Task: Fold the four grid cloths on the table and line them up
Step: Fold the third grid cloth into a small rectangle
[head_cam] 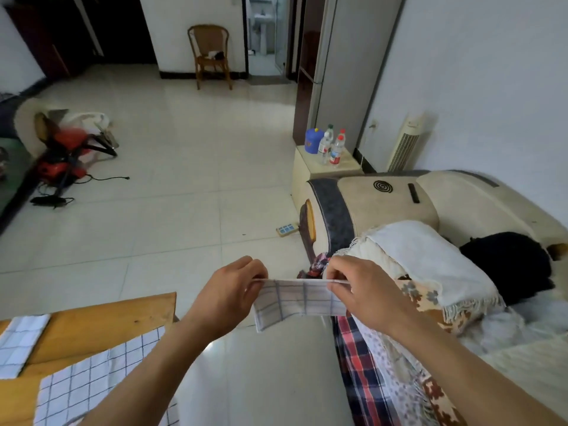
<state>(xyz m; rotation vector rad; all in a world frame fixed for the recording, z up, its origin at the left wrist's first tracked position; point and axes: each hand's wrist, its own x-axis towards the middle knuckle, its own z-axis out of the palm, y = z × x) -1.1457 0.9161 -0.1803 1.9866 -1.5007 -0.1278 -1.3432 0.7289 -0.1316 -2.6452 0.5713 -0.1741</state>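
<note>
**Fingers pinch cloth held off the bench**

Fingers of the left hand and right hand clamp the grid cloth's top edge; its long axis runs hand to hand, with the bench lower-left, nearer the left hand.

folded grid cloth held midair, two grid cloths flat on table

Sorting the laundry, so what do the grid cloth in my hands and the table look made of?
Grid cloth: thin woven fabric, likely cotton; it sags limp between left hand and right hand. Table: wood, with visible grain and a smooth orange-tan finish, possibly varnished.
</note>
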